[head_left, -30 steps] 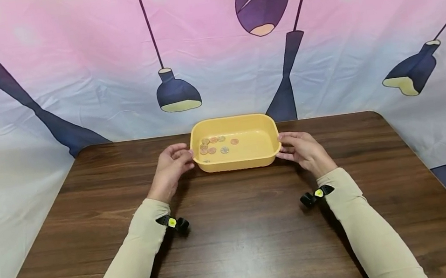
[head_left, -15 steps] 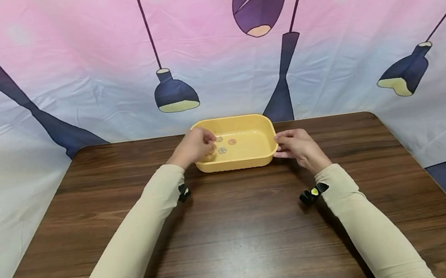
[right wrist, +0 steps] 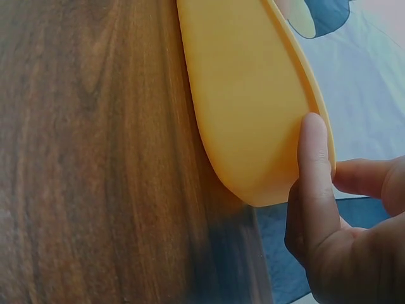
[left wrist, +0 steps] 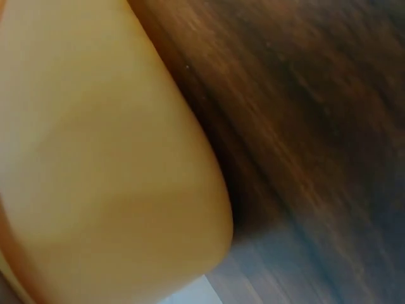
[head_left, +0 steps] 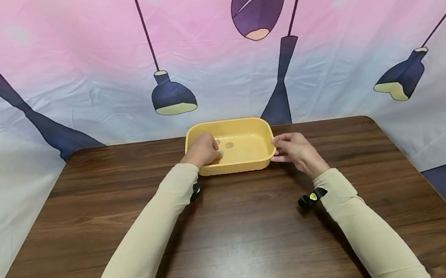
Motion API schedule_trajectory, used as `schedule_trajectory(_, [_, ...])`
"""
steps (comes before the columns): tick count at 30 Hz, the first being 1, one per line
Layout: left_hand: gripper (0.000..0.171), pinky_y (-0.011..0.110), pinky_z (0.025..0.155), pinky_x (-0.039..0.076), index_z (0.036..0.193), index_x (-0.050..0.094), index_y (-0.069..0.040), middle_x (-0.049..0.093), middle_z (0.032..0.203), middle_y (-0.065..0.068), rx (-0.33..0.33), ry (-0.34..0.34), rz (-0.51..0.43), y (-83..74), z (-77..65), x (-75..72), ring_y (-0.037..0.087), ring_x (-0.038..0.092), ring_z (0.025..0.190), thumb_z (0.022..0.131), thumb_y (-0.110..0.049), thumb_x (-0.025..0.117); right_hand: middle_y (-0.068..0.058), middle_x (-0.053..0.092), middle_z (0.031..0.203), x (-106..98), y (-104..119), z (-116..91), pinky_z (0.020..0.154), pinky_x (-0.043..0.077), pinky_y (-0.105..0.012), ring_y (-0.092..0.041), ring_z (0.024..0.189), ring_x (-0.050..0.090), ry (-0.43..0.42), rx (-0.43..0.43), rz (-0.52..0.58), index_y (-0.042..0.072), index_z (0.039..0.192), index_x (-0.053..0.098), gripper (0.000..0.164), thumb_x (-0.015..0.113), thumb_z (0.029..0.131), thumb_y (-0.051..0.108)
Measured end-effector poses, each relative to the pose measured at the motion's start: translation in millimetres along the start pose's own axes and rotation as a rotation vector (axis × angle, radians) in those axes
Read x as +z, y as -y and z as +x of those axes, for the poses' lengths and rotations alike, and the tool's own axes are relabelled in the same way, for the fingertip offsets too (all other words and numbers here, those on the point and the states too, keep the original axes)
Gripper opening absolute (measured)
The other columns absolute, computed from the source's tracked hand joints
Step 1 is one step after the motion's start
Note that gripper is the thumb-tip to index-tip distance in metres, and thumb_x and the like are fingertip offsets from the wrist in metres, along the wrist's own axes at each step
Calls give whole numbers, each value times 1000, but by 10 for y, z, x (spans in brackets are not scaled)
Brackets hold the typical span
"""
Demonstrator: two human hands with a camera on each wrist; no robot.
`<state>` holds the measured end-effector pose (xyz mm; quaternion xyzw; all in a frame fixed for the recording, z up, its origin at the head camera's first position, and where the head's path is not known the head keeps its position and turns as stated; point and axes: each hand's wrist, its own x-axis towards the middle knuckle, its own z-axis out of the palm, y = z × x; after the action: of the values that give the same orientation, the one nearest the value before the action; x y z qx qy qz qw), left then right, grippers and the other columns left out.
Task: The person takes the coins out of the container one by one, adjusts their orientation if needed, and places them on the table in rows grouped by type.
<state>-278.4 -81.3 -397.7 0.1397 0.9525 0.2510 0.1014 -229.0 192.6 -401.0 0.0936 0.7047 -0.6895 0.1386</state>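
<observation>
A yellow rectangular plastic tray (head_left: 247, 166) stands at the table's far edge. My left hand (head_left: 202, 150) reaches over its left end, fingers pointing down among the coins. Whether those fingertips hold a coin is hidden. A silver coin (head_left: 221, 153) shows right at the fingertips, and a copper coin (head_left: 230, 145) lies to their right on the tray floor. Other coins are covered by the hand. At the right end, my right hand (head_left: 298, 151) pinches the tray's rim. The right wrist view shows a finger (right wrist: 314, 164) along the tray's outer wall below the rim.
The tray rests on a dark wood-grain table (head_left: 235, 231). Right behind the table's far edge hangs a printed cloth (head_left: 113, 78) with lamp shapes. In the left wrist view the tray's outer wall (left wrist: 114, 139) fills the left side.
My left hand has let go of the tray's left rim and moved right, over the rim and down into the tray, covering several coins. The right hand keeps its grip on the rim.
</observation>
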Motion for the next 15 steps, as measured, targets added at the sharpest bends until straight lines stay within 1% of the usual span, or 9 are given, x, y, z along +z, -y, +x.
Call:
schedule_trajectory(2, [42,28,59,36,60,56,-11,42,63,-2,-13,-15,13,-7,-19,4,15,36,59,95,-11,79,-18,53,112,5,-4,-1,75,63,-23,-9,73,62,4,0,3,-15,142,46,40,53,110,7])
schedule_trajectory(4, [26,31,67,47,72,68,-8,62,76,3,-26,-21,29,-19,-36,-1,17,50,67,95,-12,79,-18,53,113,6,-4,-6,74,63,-22,-8,73,62,10,0,6,-15,143,45,40,52,110,7])
schedule_trajectory(6, [14,33,75,53,83,75,-6,71,90,4,-35,-17,45,-19,-38,-5,19,57,75,94,-13,80,-19,53,115,6,-3,-4,75,63,-23,-9,74,63,19,2,7,-15,144,44,41,52,110,7])
schedule_trajectory(7, [12,33,77,53,83,76,-7,71,92,3,-41,-10,52,-24,-32,-7,18,59,76,93,-13,80,-20,53,116,4,-1,-3,76,63,-23,-9,74,63,25,2,8,-15,144,43,41,51,110,7])
schedule_trajectory(10, [29,30,70,49,69,65,-11,60,77,0,-48,76,71,-59,4,-24,14,50,64,94,-16,77,-20,52,117,-15,10,-7,76,63,-23,-10,75,63,26,1,9,-15,144,43,40,51,111,6])
schedule_trajectory(11, [34,29,68,47,65,60,-13,59,79,-2,-49,99,72,-66,14,-29,12,46,62,93,-16,78,-20,52,117,-20,11,-6,76,63,-23,-10,76,63,27,0,10,-15,143,43,40,51,110,6])
schedule_trajectory(13, [37,29,68,45,64,55,-16,58,80,-4,-52,130,71,-87,10,-39,10,43,61,93,-18,79,-20,52,117,-21,10,1,76,63,-23,-10,76,63,34,-1,18,-15,143,43,39,51,110,5])
schedule_trajectory(14, [36,29,69,46,66,57,-15,61,83,-2,-52,137,66,-89,0,-42,11,44,62,93,-18,80,-19,52,116,-17,4,8,76,63,-23,-11,76,63,37,-1,22,-15,142,43,39,51,110,5])
schedule_trajectory(15, [30,30,71,48,69,62,-14,65,88,-1,-50,123,60,-83,-19,-42,12,47,65,91,-18,81,-19,52,117,-7,-2,15,76,63,-23,-11,77,64,43,0,27,-16,142,43,39,51,110,5])
